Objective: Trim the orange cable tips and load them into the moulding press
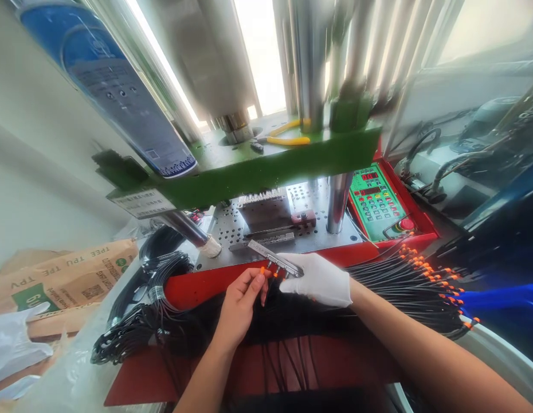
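My right hand (318,279), in a white glove, grips a slim metal fixture bar (270,257) that juts up and to the left over the red machine edge (198,285). Several black cables with orange tips hang from the bar. My bare left hand (243,299) pinches one orange-tipped cable end (262,270) right beside the bar. Black cable lengths trail down between my forearms.
A green moulding press (266,163) stands behind, over a perforated metal bed (312,221) with a mould block (264,209). A control panel (377,201) sits at right. Orange-tipped cables (421,281) fan out right; bundled black cables (150,298) and paper sacks (64,275) lie left. Yellow pliers (287,137) rest on the press.
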`<state>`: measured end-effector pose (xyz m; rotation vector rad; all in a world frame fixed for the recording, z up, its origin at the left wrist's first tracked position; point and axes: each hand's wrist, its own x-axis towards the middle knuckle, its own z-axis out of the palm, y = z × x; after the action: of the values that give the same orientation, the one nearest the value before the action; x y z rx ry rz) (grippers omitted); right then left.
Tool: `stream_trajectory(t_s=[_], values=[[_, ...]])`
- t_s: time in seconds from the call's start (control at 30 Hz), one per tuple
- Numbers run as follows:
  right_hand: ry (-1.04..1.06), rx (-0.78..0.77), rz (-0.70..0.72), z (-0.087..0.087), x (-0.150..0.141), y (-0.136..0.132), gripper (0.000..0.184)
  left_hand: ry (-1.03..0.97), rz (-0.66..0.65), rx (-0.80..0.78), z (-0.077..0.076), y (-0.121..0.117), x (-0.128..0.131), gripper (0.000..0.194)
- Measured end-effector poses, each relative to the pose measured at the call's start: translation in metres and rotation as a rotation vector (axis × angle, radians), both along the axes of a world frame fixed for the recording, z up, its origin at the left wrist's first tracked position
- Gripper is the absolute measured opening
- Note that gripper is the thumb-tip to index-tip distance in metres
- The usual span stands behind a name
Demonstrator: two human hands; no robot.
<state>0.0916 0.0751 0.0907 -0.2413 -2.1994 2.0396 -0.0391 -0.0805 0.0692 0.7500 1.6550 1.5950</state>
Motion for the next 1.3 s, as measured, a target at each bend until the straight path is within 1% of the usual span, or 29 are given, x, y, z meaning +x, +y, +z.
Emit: stream_trajectory(t_s=[0.13,0.3,0.4,0.53,0.63,0.73,0.8,0.87,0.97,1.03,1.13,1.2,1.3], values=[[-0.07,0.015,-0.018,0.002,0.001,-0.001,0.045,0.106,-0.023,-0.019,-0.002,-0.002,-0.002,0.026],[-0.031,0.022,-0.016,-0.002,-0.001,0.0,0.045,0.192,-0.051,-0.04,0.004,-0.003,-0.001,0.021],[-0.013,0.033,-0.02,-0.003,-0.001,0.001,0.045,0.21,-0.05,-0.067,0.006,-0.002,0.0,0.022],[-0.019,0.058,-0.011,-0.005,0.0,0.0,0.046,0.195,-0.044,-0.091,0.005,-0.001,0.0,0.022],[-0.06,0.133,-0.079,-0.01,-0.001,-0.003,0.05,0.21,-0.016,-0.141,0.004,0.0,-0.001,0.023],[-0.11,0.212,-0.166,-0.014,-0.002,-0.006,0.058,0.351,0.032,-0.23,0.006,0.001,0.0,0.024],[-0.131,0.242,-0.153,-0.014,-0.002,-0.007,0.06,0.45,0.044,-0.284,0.009,0.002,0.001,0.025],[-0.14,0.236,-0.13,-0.012,-0.002,-0.007,0.06,0.486,0.04,-0.308,0.011,0.002,0.0,0.026],[-0.112,0.219,-0.124,-0.009,-0.002,-0.006,0.059,0.436,0.012,-0.286,0.012,0.005,-0.003,0.028],[-0.099,0.246,-0.137,-0.009,-0.002,-0.006,0.056,0.427,-0.001,-0.275,0.013,0.007,-0.003,0.028],[-0.076,0.28,-0.157,-0.01,-0.002,-0.005,0.052,0.534,0.042,-0.273,0.013,0.011,0.0,0.027],[-0.052,0.278,-0.161,-0.01,-0.002,-0.004,0.053,0.56,0.064,-0.258,0.013,0.012,0.001,0.027],[-0.038,0.266,-0.148,-0.012,-0.001,-0.003,0.054,0.47,0.04,-0.246,0.012,0.011,0.001,0.03]])
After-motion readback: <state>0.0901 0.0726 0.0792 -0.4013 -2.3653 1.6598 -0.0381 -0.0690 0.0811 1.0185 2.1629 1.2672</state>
